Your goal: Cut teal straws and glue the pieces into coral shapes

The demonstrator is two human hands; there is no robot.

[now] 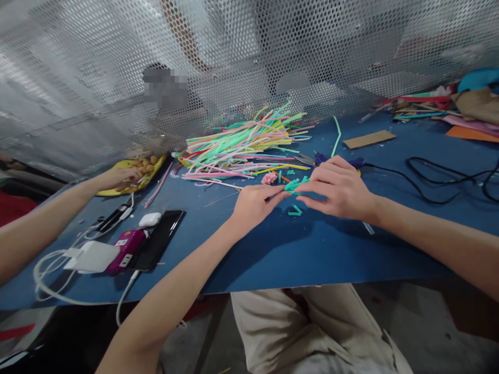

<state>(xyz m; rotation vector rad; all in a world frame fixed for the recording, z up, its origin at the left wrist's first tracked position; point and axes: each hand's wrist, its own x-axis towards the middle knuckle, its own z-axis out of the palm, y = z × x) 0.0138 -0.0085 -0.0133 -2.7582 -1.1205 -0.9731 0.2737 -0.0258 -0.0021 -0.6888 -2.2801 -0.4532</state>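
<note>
My left hand (255,205) pinches a small bunch of short teal pipe cleaner pieces (297,185) near the front middle of the table. From the other side, the fingertips of my right hand (339,189) close on the same bunch. A few loose teal pieces (295,210) lie just below my fingers. Beyond my left hand sits a small pink fuzzy bundle (268,178). Behind my right hand are pliers (306,160) with dark blue handles, partly covered. A blue corded tool (358,163) is also mostly hidden behind that hand.
A big heap of coloured pipe cleaners (249,140) lies at the back. At left, another person's hand (120,179) reaches into a yellow plate (159,166) of snacks. A phone (161,241), white charger (93,257) and cables lie front left. Cardboard (369,139) lies right.
</note>
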